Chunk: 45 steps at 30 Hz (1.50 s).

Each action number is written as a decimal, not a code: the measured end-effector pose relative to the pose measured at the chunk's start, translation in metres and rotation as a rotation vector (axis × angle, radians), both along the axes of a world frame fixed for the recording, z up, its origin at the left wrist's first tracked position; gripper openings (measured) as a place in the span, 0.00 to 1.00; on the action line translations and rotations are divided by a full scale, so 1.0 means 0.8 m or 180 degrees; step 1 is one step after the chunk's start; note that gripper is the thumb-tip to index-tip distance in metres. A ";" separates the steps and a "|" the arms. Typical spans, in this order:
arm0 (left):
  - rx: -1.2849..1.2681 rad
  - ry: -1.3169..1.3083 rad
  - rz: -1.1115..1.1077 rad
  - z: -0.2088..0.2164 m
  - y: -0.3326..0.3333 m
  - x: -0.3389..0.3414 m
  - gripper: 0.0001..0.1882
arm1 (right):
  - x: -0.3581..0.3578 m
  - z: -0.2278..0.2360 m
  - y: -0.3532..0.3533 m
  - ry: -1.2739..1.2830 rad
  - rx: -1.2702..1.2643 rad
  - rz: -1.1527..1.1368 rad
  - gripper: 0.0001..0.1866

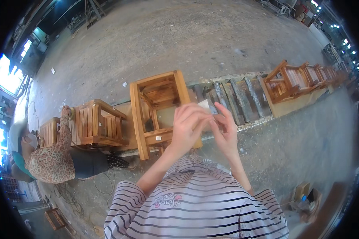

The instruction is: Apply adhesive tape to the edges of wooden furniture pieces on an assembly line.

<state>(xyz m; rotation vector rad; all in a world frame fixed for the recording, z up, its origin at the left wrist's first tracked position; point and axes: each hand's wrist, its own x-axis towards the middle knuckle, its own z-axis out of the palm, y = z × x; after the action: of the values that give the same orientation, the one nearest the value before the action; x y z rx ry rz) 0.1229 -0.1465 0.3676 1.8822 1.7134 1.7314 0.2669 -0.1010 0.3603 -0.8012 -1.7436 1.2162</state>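
Note:
In front of my chest, my two hands come together at the fingertips. My left hand point(190, 125) is closed, its fingers bent round the near side of a small white roll point(206, 104), which looks like paper or labels. Touching the roll's right side, my right hand point(226, 133) has its thumb and fingers pinched together; what lies between those fingertips is too small to make out. Just left of the hands stands a wooden stool-like frame point(139, 119), tilted with its hollow inside showing. A small white label point(158, 138) sits on its near rail.
A roller conveyor point(239, 99) runs across ahead of me. More slatted wooden pieces point(289, 81) line it at the right. On the left, a co-worker point(54, 159) in a patterned top touches a slatted wooden piece point(85, 121). Cables point(107, 185) lie on the floor; an open box point(313, 199) sits lower right.

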 end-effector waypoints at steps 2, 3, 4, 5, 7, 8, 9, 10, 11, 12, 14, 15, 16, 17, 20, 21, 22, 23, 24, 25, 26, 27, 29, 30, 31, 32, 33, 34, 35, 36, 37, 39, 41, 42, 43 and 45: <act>0.0002 0.0039 -0.0042 -0.004 -0.004 0.003 0.08 | -0.005 -0.007 0.002 0.0003 0.0094 -0.0212 0.21; 0.0024 0.0023 0.0019 -0.006 -0.005 0.004 0.08 | -0.006 -0.010 0.004 -0.0092 0.0104 -0.0244 0.18; 0.0035 -0.0017 0.0093 -0.008 -0.005 0.004 0.08 | -0.007 -0.013 0.006 -0.0192 0.0109 -0.0266 0.15; -0.0033 -0.0073 0.0177 -0.010 -0.004 0.004 0.07 | -0.009 -0.015 0.009 -0.0198 0.0099 -0.0266 0.15; -0.0055 -0.0209 0.0166 -0.013 0.000 0.003 0.06 | -0.012 -0.020 0.011 -0.0105 0.0193 -0.0383 0.07; -0.0132 -0.0391 0.0190 -0.015 0.003 0.003 0.06 | -0.012 -0.022 0.010 -0.0104 0.0194 -0.0345 0.07; -0.0102 -0.0378 0.0219 -0.017 0.005 0.002 0.05 | -0.013 -0.024 0.008 -0.0118 0.0221 -0.0458 0.04; -0.0157 -0.0398 0.0233 -0.019 0.008 0.003 0.05 | -0.013 -0.026 0.004 -0.0144 0.0234 -0.0554 0.02; -0.0218 -0.0559 0.0201 -0.022 0.010 0.004 0.04 | -0.012 -0.027 0.001 -0.0148 0.0228 -0.0571 0.02; -0.0307 -0.0733 0.0181 -0.025 0.012 0.007 0.04 | -0.010 -0.030 -0.003 -0.0231 0.0298 -0.0701 0.02; -0.0400 -0.0857 0.0119 -0.033 0.014 0.016 0.03 | -0.008 -0.035 -0.011 -0.0375 0.0299 -0.0827 0.01; -0.0341 -0.0912 0.0162 -0.037 0.014 0.021 0.03 | -0.008 -0.038 -0.015 -0.0373 0.0440 -0.0991 0.01; -0.0300 -0.0957 0.0228 -0.041 0.013 0.026 0.03 | -0.008 -0.042 -0.018 -0.0384 0.0548 -0.1159 0.01; -0.0258 -0.1004 0.0262 -0.045 0.012 0.030 0.03 | -0.008 -0.045 -0.021 -0.0404 0.0642 -0.1199 0.02; -0.0059 -0.0818 0.0426 -0.051 0.011 0.038 0.04 | -0.007 -0.050 -0.027 -0.0258 0.0607 -0.1290 0.02; -0.0114 -0.0855 0.0411 -0.052 0.011 0.039 0.04 | -0.006 -0.051 -0.028 -0.0261 0.0581 -0.1319 0.02; -0.0030 -0.0737 0.0445 -0.052 0.010 0.039 0.04 | -0.003 -0.050 -0.029 -0.0192 0.0465 -0.1268 0.02; -0.0016 -0.0618 0.0468 -0.051 0.010 0.039 0.04 | 0.000 -0.050 -0.030 -0.0141 0.0329 -0.1208 0.02; 0.0035 -0.0621 0.0463 -0.050 0.010 0.040 0.04 | 0.003 -0.049 -0.031 -0.0129 0.0331 -0.1234 0.02; 0.0130 -0.0333 0.0482 -0.048 0.011 0.041 0.05 | 0.005 -0.048 -0.032 0.0034 0.0065 -0.1169 0.03; 0.0221 -0.0098 0.0531 -0.047 0.011 0.042 0.06 | 0.006 -0.047 -0.032 0.0202 -0.0208 -0.1128 0.03; 0.0233 -0.0050 0.0475 -0.046 0.013 0.043 0.06 | 0.007 -0.046 -0.032 0.0198 -0.0191 -0.1126 0.03; 0.0177 -0.0070 0.0457 -0.047 0.016 0.045 0.06 | 0.010 -0.045 -0.030 0.0009 -0.0034 -0.1203 0.04; 0.0143 -0.0019 0.0421 -0.048 0.019 0.045 0.06 | 0.012 -0.045 -0.028 0.0017 -0.0017 -0.1214 0.04; 0.0068 -0.0161 0.0309 -0.050 0.021 0.044 0.06 | 0.015 -0.044 -0.026 0.0114 -0.0304 -0.1102 0.04; -0.0099 -0.0190 0.0148 -0.052 0.023 0.041 0.06 | 0.019 -0.043 -0.024 0.0150 -0.0610 -0.0952 0.04; -0.0011 -0.0298 0.0193 -0.053 0.025 0.039 0.06 | 0.023 -0.042 -0.022 0.0215 -0.0593 -0.0990 0.04; -0.0137 -0.0213 0.0001 -0.055 0.026 0.034 0.06 | 0.029 -0.040 -0.021 0.0145 -0.0914 -0.0727 0.04; -0.0257 -0.0151 -0.0163 -0.055 0.027 0.032 0.06 | 0.033 -0.039 -0.021 0.0094 -0.1216 -0.0524 0.04; -0.0265 -0.0119 -0.0195 -0.054 0.027 0.031 0.06 | 0.033 -0.039 -0.022 0.0082 -0.1233 -0.0463 0.04; -0.0260 -0.0112 -0.0265 -0.053 0.028 0.030 0.05 | 0.033 -0.038 -0.025 0.0264 -0.1232 -0.0509 0.03; -0.0251 -0.0098 -0.0336 -0.048 0.027 0.033 0.05 | 0.031 -0.039 -0.030 0.0452 -0.1225 -0.0554 0.03; -0.0176 -0.0536 -0.0353 -0.042 0.026 0.040 0.05 | 0.028 -0.040 -0.034 0.0688 -0.1123 -0.0909 0.03; -0.0158 -0.0529 -0.0364 -0.039 0.025 0.043 0.05 | 0.028 -0.039 -0.033 0.0697 -0.1105 -0.0916 0.03; -0.0143 -0.0607 -0.0400 -0.038 0.023 0.044 0.04 | 0.027 -0.039 -0.033 0.0758 -0.1074 -0.0954 0.03; -0.0120 -0.0683 -0.0442 -0.037 0.017 0.044 0.04 | 0.026 -0.039 -0.032 0.0822 -0.1035 -0.0997 0.02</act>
<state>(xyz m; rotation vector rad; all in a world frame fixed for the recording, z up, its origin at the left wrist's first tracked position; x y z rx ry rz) 0.1584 -0.1331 0.3377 1.6855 1.4913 1.7617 0.2876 -0.1263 0.3293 -1.0132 -1.1781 1.3347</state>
